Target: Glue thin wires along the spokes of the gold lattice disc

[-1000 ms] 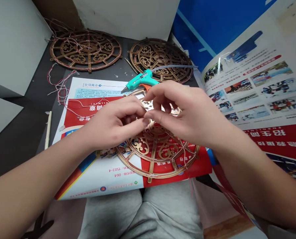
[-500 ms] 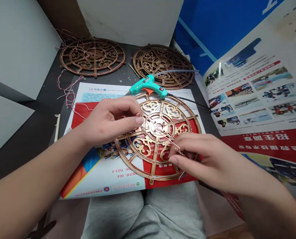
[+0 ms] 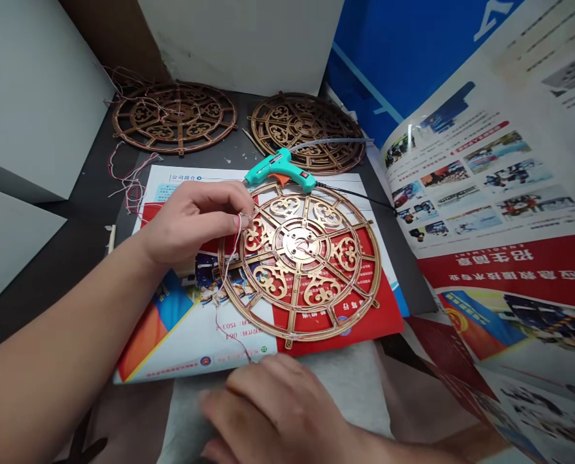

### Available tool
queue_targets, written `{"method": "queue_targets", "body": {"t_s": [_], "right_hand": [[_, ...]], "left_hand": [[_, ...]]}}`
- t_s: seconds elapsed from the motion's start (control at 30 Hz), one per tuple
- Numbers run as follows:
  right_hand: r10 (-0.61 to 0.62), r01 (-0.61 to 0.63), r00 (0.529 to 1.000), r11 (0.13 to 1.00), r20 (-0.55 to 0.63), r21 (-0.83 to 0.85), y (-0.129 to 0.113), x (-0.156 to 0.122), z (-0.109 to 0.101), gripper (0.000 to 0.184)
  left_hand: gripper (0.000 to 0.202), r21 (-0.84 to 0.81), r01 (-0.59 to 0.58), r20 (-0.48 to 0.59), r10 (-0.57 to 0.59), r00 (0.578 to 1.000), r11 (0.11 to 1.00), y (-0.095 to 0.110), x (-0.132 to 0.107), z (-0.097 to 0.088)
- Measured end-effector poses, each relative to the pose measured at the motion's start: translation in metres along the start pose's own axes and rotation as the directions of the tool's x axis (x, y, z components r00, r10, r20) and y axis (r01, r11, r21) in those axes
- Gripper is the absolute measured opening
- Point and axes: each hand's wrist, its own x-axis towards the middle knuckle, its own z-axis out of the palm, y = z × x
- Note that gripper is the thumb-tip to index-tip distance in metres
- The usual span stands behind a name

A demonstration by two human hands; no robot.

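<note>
My left hand [image 3: 203,216] is closed in a pinch on a thin red-and-white wire [image 3: 239,231], over the left rim of a gold openwork disc [image 3: 291,320]. From the pinch the wire runs down past the rim to the front edge of the paper. There it meets my right hand [image 3: 287,409], low over my lap and smeared by motion. Its fingers look bent, but whether they grip the wire is hidden. A teal glue gun [image 3: 280,169] rests across the far rim of the disc.
Two more openwork discs, a left one [image 3: 181,147] and a right one [image 3: 311,129], lie behind. Tangled wires [image 3: 133,183] sit at the left. Under the near disc is a printed sheet [image 3: 171,351]. A brochure [image 3: 485,193] stands at the right, and the gun's black cord [image 3: 355,192] runs toward it.
My right hand has left the disc's right side and come down toward my lap. My left hand has shifted slightly left, still pinching. The wire now trails outside the disc's left rim.
</note>
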Motion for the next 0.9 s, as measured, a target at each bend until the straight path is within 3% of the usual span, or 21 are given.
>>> {"method": "queue_targets", "body": {"t_s": [0.2, 0.33, 0.47, 0.57, 0.63, 0.73, 0.9], "right_hand": [[-0.049, 0.037, 0.99, 0.995, 0.136, 0.093, -0.005, -0.037, 0.03, 0.018], [-0.065, 0.044, 0.991, 0.985, 0.119, 0.169, -0.004, -0.042, 0.016, 0.027], [0.051, -0.078, 0.984, 0.984, 0.171, 0.159, 0.005, -0.016, -0.033, 0.006], [0.1, -0.093, 0.993, 0.99, 0.065, -0.103, 0.021, 0.02, -0.062, 0.017], [0.059, -0.033, 0.995, 0.96, 0.086, -0.277, 0.033, 0.044, -0.067, 0.024], [0.046, 0.06, 0.978, 0.871, 0.202, -0.488, 0.047, 0.074, -0.058, 0.031], [0.034, 0.122, 0.95, 0.874, 0.311, -0.471, 0.047, 0.075, -0.049, 0.019]], "left_hand": [[0.006, -0.062, 0.057, 0.018, -0.056, 0.998, 0.996, -0.004, 0.001, -0.001], [0.005, -0.074, 0.081, 0.016, -0.08, 0.997, 0.994, -0.003, 0.002, -0.002], [0.003, -0.065, 0.084, 0.023, -0.083, 0.996, 0.994, -0.004, 0.001, -0.002], [0.008, -0.05, 0.069, 0.039, -0.068, 0.997, 0.996, -0.007, 0.001, -0.002], [0.017, -0.042, 0.06, 0.056, -0.057, 0.997, 0.997, -0.009, 0.001, -0.002], [0.03, -0.028, 0.056, 0.083, -0.054, 0.995, 0.998, -0.012, 0.0, -0.002], [0.034, -0.043, 0.051, 0.092, -0.047, 0.995, 0.998, -0.012, 0.0, -0.002]]}}
